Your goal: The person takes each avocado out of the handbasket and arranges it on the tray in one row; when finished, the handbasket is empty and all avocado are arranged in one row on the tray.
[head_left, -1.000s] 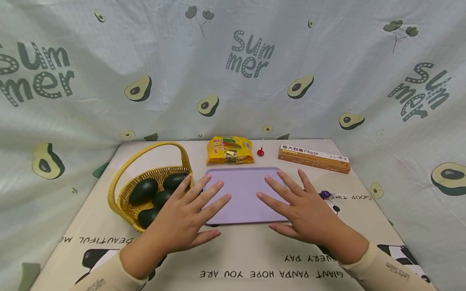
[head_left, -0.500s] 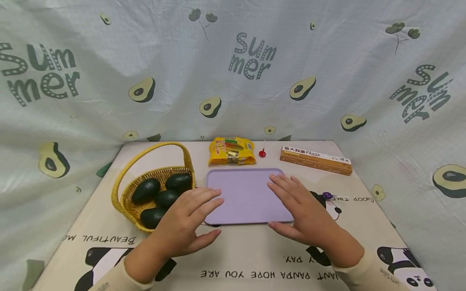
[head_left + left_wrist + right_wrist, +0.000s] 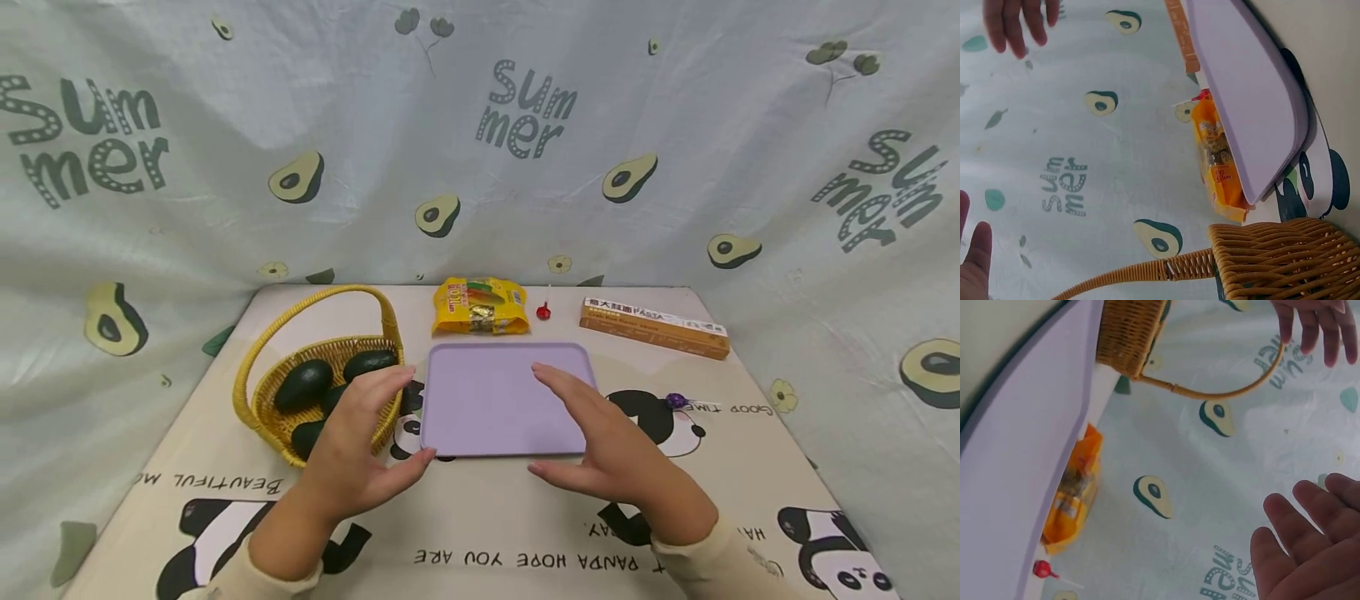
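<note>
Left of the lilac tray (image 3: pixel 495 392): a woven yellow wicker basket (image 3: pixel 264 408) with a tall arched handle, holding four dark green, smooth-skinned avocados (image 3: pixel 302 383), one mostly hidden behind the left hand (image 3: pixel 352 446). Flat on the table (image 3: pixel 480 517), the tray itself: a smooth rounded rectangle with a shallow raised rim, nothing in it. Raised over the tray's left near corner and the basket's right rim, the left hand, fingers spread and straight, gripping nothing. Raised over the tray's right near part, the right hand (image 3: pixel 607 450), fingers together and straight, thumb out, also holding nothing. Just behind the tray: a crinkly yellow snack bag (image 3: pixel 480 306), glossy plastic, and beside it a small red lollipop (image 3: pixel 543 312). Behind and to the tray's right: a long orange cardboard pasta box (image 3: pixel 652 327). Right of the tray, a purple lollipop (image 3: pixel 677 401) on the printed panda tablecloth. Behind all, a hanging cloth with avocado prints.
</note>
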A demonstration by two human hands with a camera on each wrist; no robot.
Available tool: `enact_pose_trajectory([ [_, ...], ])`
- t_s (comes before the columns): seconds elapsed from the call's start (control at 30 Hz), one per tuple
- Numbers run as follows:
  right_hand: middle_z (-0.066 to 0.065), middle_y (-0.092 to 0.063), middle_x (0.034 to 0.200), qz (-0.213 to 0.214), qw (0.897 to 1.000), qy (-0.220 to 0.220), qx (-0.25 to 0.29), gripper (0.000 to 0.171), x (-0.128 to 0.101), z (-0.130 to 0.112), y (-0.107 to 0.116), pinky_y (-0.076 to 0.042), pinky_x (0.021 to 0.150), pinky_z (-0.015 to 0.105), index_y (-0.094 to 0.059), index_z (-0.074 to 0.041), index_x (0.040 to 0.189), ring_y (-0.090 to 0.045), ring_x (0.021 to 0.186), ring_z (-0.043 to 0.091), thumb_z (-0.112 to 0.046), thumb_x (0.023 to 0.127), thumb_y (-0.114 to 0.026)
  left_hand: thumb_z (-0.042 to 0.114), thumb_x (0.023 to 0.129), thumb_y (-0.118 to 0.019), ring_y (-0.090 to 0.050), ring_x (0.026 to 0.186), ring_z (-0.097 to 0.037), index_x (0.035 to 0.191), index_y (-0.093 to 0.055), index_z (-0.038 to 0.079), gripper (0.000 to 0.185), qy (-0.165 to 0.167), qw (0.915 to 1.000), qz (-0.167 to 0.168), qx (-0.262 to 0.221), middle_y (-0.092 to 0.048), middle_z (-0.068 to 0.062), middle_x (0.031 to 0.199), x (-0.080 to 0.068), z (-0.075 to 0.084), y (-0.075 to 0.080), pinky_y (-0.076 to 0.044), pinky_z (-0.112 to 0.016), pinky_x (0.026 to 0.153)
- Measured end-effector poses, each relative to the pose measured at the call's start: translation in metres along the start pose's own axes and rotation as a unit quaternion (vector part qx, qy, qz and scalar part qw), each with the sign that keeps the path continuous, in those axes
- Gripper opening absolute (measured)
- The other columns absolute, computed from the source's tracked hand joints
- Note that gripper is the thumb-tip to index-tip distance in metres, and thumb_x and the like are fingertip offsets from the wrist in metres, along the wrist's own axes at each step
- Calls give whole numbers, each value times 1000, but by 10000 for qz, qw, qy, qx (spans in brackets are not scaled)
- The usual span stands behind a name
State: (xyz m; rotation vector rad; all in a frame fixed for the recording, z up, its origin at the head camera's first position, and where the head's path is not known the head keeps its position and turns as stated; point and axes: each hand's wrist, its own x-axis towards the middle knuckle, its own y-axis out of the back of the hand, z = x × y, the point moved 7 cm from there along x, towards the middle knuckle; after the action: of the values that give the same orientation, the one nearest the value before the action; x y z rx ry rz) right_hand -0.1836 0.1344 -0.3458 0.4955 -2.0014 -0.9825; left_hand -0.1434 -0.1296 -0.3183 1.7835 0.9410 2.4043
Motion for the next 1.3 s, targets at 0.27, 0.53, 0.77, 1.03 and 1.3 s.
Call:
enact_pose_trajectory([
  [0.27, 1, -45, 157, 132, 9975, -360, 589, 101, 13, 6, -15, -42, 122, 38, -31, -16, 160, -48, 142, 21, -40, 80, -88, 47, 93, -71, -50, 134, -22, 134, -48, -17, 80, 593, 9968, 518, -104, -58, -28, 131, -5, -11, 16, -40, -26, 120],
  [0.53, 2, -46, 156, 87, 9911, -689, 1131, 100, 25, 6, -30, -46, 118, 50, -32, -18, 160, -50, 140, 22, -29, 79, -90, 50, 93, -69, -52, 131, -13, 130, -50, -17, 80, 972, 9889, 1107, 200, -59, -32, 124, -9, -14, 36, -43, -21, 115],
  [0.77, 4, -47, 156, 157, 9881, -651, 1387, 94, 39, 6, -39, -45, 119, 49, -35, -15, 158, -51, 139, 22, -22, 81, -87, 49, 94, -65, -54, 126, -10, 125, -53, -17, 74, 980, 9774, 1730, 716, -58, -36, 119, -9, -12, 60, -44, -19, 113],
  [1.03, 1, -50, 154, -57, 9832, -877, 1602, 84, 56, 7, -56, -42, 122, 49, -40, -15, 155, -48, 142, 17, -25, 84, -83, 35, 90, -71, -55, 124, -12, 126, -51, -18, 68, 1370, 9671, 2071, 557, -56, -36, 124, -17, -18, 78, -46, -20, 114],
  [1.3, 0, -52, 152, -188, 9799, -958, 1738, 80, 72, 7, -71, -42, 122, 48, -43, -16, 154, -48, 141, 16, -27, 85, -81, 16, 86, -74, -61, 114, -24, 115, -54, -22, 52, 1161, 9435, 3087, 319, -62, -26, 118, -24, -12, 98, -52, -24, 108],
])
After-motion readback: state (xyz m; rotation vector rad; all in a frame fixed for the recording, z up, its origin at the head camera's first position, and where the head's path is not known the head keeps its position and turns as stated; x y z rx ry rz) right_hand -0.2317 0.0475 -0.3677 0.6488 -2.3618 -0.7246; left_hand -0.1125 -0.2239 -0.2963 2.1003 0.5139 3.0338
